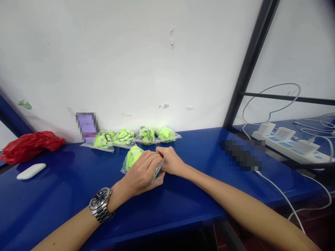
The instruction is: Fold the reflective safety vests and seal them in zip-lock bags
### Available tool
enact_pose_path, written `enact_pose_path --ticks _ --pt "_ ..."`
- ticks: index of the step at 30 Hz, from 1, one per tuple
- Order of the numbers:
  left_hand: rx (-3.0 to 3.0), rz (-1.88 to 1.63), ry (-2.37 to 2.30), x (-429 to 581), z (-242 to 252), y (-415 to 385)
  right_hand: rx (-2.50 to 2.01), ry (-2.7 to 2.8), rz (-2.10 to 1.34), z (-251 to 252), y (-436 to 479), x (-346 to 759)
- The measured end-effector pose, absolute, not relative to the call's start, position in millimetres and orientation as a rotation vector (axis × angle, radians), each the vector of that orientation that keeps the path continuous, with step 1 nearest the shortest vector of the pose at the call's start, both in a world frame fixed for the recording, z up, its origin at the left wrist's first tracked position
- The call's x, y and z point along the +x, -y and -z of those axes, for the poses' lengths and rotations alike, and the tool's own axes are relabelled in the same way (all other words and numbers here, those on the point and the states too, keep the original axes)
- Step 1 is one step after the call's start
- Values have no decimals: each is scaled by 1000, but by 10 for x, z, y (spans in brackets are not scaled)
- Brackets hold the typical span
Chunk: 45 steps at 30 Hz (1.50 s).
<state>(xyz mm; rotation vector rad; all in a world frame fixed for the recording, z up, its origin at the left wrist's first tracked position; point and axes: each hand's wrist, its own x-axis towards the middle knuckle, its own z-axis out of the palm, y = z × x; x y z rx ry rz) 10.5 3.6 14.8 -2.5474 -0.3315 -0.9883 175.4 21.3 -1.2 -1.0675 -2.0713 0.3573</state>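
Between my hands is a clear plastic bag (134,156) with a folded neon-yellow reflective vest inside, close above the blue table (167,209). My left hand (145,170), with a metal watch (101,202) on its wrist, wraps over the bag's near side. The fingers of my right hand (170,160) are closed at the bag's edge, touching the left fingertips. Part of the bag's opening edge shows between the hands; the rest is hidden by the fingers. Just behind, several similar bagged neon-yellow vests (146,135) lie in a row along the wall.
A red plastic bag (31,144) and a white oval case (31,171) lie at the left. A blurred purple-screened device (87,126) leans on the wall. On the right are a blurred dark device (242,155) with a cable, a power strip (290,143) and a black frame post (248,66).
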Motion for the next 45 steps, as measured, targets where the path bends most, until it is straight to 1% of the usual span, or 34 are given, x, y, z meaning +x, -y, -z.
enact_pose_path --ticks 7,11,14,18,23,25,28,33,36,39,42,45 --pt "-2515 980 359 144 -153 -3 -1186 2023 -232 -3 -187 1728" --pt "-2499 957 500 115 -138 -38 -1037 2062 -306 -48 -224 1787" --pt "-2442 1045 684 61 -173 -85 -916 2055 -350 -153 -206 1877" --pt "-2351 1190 931 5 -276 -146 -843 1914 -177 -378 -71 1985" --pt "-2356 1306 1197 63 -363 -157 -830 2219 48 -595 119 1982" --pt "-2439 1269 1228 91 -416 -132 -864 2263 137 -635 128 1974" --pt "-2628 1101 1236 77 -596 -82 -944 2279 344 -670 75 2017" --pt "-2835 811 1185 -128 -1118 -149 -970 2410 704 -764 -43 2185" --pt "-2924 599 1008 -294 -1367 -296 -923 2444 843 -893 -110 2261" --pt "-2938 524 874 -406 -1452 -422 -870 2401 764 -1032 -164 2303" --pt "-2973 566 825 -433 -1415 -466 -852 2344 612 -1105 -180 2320" --pt "-3004 606 812 -412 -1358 -454 -873 2341 568 -1106 -160 2339"
